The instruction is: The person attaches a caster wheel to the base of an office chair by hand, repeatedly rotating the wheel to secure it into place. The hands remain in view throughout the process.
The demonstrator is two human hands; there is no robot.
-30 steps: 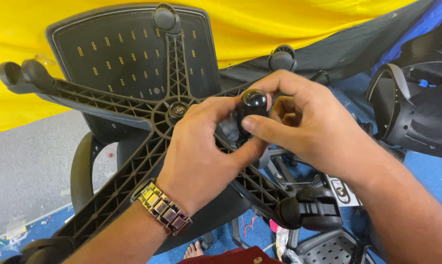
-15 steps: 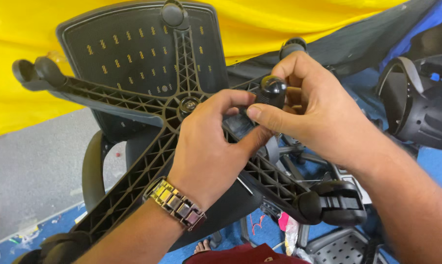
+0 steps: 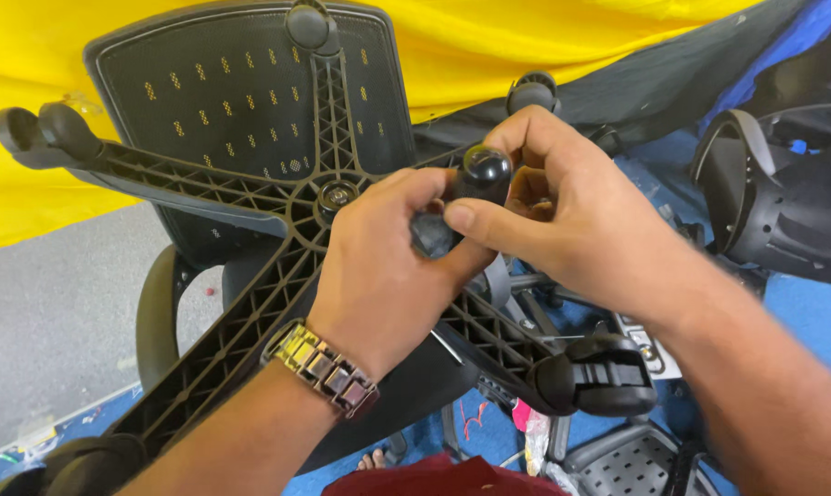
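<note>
**Two hands on a caster above an upturned chair base**

Yellow sheet (image 3: 544, 46): fills the upper background, behind everything else.

Office chair (image 3: 241, 119): lies overturned, its black mesh backrest with small yellow flecks facing the camera, a curved armrest (image 3: 154, 317) at lower left.

Five-star base (image 3: 278, 266): black ribbed plastic, underside toward the viewer, spokes radiating from a central hub (image 3: 335, 195). Casters are seated on the spoke ends at upper left (image 3: 44, 133), top (image 3: 307, 23), upper right (image 3: 532, 92) and lower right (image 3: 604, 375).

Second chair parts (image 3: 774, 202): dark moulded shells at the right edge, resting on the blue floor (image 3: 824, 312); well apart from the hands.

Left hand (image 3: 383, 276): clenched around the lower part of a loose black caster (image 3: 475, 179), fingers wrapped over it from the left. A gold-toned link watch (image 3: 322, 367) sits on the wrist.

Right hand (image 3: 572, 211): grasping the same caster from the right, thumb pressed along its side, fingers curled over the top.

Loose caster: held between both hands just right of the hub, in front of the base's right-hand spoke. Only its glossy rounded top and a dull grey portion below show; whether it touches the base cannot be told.

Small clutter (image 3: 530, 432): pink and white scraps on the floor beneath the lower-right spoke.
</note>
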